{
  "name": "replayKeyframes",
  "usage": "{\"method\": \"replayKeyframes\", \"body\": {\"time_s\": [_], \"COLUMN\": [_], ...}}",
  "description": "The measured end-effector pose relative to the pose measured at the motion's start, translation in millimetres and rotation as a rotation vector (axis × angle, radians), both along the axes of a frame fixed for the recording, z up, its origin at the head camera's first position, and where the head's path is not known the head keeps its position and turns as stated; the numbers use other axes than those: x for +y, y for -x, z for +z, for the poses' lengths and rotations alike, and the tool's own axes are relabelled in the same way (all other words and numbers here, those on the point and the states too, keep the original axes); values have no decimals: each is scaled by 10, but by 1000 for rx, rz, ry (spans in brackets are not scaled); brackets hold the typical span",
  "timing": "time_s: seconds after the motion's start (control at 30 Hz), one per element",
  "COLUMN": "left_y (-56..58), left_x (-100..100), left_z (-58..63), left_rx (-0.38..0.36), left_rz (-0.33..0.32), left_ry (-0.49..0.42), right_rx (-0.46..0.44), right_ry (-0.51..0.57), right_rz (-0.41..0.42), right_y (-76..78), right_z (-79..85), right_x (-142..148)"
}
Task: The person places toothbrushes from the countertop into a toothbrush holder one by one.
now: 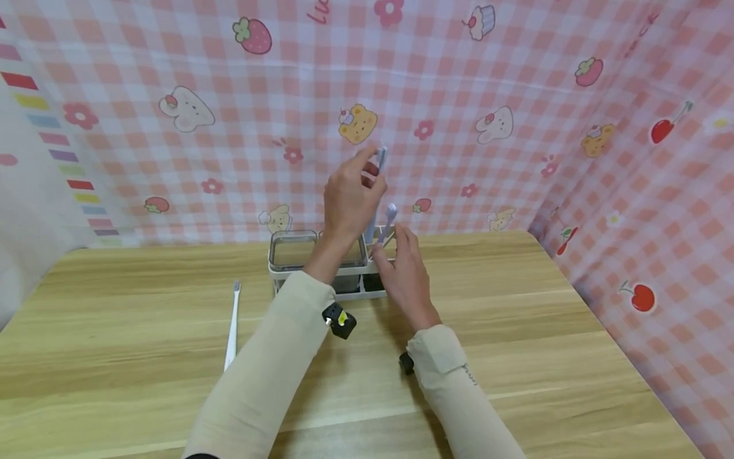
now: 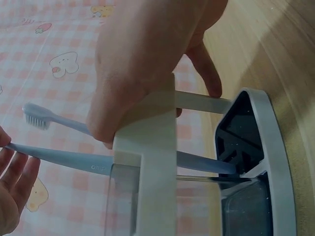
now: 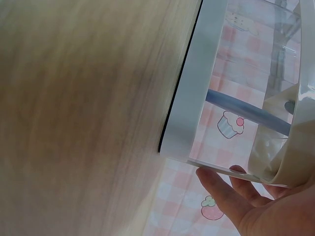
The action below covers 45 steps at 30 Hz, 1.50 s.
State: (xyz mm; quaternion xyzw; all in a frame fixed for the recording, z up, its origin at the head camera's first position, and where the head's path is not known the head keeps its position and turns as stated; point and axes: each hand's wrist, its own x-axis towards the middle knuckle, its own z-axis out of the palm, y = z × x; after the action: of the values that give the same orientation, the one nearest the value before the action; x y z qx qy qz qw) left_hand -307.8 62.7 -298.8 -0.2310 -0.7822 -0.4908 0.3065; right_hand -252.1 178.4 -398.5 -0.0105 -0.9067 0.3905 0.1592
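A white toothbrush holder (image 1: 317, 270) stands at the back of the table. High above it, my left hand (image 1: 352, 194) pinches the upper end of a blue toothbrush (image 2: 74, 158) between thumb and fingers. The brush runs down through the holder's top, its lower end at the dark base tray (image 2: 241, 130). A lavender toothbrush (image 1: 391, 213) leans in the same end, bristles up. My right hand (image 1: 406, 274) grips the holder's right end, thumb over the top front (image 2: 103, 118) and fingers (image 3: 221, 194) around the side post.
Two clear square cups (image 1: 294, 262) sit in the holder's left half, partly behind my left forearm. To the left, a white toothbrush (image 1: 232, 325) lies on the wooden table (image 1: 132, 357). A pink checked cloth (image 1: 321, 83) hangs close behind the holder.
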Motion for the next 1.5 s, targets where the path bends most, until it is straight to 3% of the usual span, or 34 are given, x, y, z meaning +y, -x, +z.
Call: {"method": "replayKeyframes", "body": {"time_s": [0.67, 0.9, 1.5], "left_y": [11, 6, -32], "left_x": [-29, -67, -107], "left_z": [-202, -298, -487], "left_rx": [55, 42, 33], "left_rz": [-10, -56, -70], "left_ry": [-23, -16, 49], "right_rx": [5, 12, 18], "right_ry": [-3, -6, -6], "right_rz": [2, -1, 5], "right_y": [25, 19, 20], "right_z": [-8, -22, -20], "right_x": [-3, -9, 5]}}
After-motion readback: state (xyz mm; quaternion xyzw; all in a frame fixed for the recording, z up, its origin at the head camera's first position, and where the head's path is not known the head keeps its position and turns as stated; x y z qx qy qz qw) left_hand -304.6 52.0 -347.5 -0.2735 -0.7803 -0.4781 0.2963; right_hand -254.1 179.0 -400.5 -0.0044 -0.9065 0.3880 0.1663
